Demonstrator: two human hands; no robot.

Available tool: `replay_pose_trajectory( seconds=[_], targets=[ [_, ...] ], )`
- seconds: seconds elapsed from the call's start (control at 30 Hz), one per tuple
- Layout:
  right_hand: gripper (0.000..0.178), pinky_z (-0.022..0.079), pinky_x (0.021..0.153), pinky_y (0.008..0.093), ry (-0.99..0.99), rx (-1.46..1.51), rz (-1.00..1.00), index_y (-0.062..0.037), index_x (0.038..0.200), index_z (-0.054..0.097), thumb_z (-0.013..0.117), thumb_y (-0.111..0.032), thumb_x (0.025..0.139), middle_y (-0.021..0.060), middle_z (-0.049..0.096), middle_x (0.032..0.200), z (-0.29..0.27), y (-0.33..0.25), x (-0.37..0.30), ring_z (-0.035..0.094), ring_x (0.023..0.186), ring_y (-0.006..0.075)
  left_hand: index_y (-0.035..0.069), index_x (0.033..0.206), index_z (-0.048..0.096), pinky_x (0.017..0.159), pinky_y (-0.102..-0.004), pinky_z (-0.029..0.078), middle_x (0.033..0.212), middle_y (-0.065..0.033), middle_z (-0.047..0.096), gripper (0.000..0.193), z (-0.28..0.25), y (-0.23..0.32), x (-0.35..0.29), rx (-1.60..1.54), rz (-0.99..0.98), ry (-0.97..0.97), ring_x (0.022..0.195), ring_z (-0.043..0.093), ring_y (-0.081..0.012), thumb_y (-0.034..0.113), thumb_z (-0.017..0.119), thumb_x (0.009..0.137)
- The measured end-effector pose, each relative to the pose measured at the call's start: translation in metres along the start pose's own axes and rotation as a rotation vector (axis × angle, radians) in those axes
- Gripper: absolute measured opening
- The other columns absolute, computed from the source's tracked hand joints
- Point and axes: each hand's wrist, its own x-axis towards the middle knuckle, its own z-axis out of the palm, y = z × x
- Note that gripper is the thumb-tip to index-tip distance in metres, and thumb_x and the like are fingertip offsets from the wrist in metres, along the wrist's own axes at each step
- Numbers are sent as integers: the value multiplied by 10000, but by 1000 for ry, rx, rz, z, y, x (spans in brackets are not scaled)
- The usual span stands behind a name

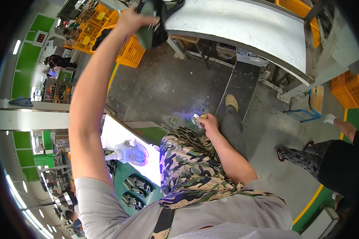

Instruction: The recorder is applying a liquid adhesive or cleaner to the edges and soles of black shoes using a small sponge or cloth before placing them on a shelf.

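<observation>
At the far end of my outstretched left arm, my left hand (135,22) is closed on a black sandal (152,28) with a grey-green sole. It is beside the near-left end of a white-topped conveyor or bench (239,24); another dark shoe part (174,5) shows there at the frame's top. Low in front of my camouflage apron (193,163), my right hand (208,122) pinches a small crumpled whitish cloth or tissue (196,119). Its exact kind is unclear. Several black sandals (137,185) lie on a green surface at my left.
A translucent bottle with a white nozzle (127,153) lies on a brightly lit white board at my left. Orange crates (131,51) stand beyond my left arm. A blue-framed stool (313,105) and another person (327,159) are at the right.
</observation>
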Motion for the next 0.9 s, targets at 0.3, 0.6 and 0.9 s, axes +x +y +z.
replay_pose_trajectory(
  seconds=[0.3,0.6,0.9],
  targets=[
    [172,462,532,265,-16,-42,-43,-67,866,594,701,3,751,10,613,751,-21,33,25,573,612,108,-36,1205,597,801,-382,555,1070,-216,685,656,107,67,-117,-30,70,21,941,690,-303,265,835,673],
    [109,444,607,334,-89,-85,173,-123,883,638,732,-160,842,8,624,802,-33,23,49,573,659,144,98,1214,665,882,-390,534,1106,-155,702,608,156,-185,-641,-12,-913,220,1016,683,-287,406,791,705],
    [87,463,608,356,-162,-290,199,-139,899,642,703,-196,876,10,652,823,1,34,37,635,718,185,-20,1184,646,915,-392,523,1097,-195,699,781,184,-269,-904,-32,-1491,471,1037,674,-321,523,802,645]
  ],
)
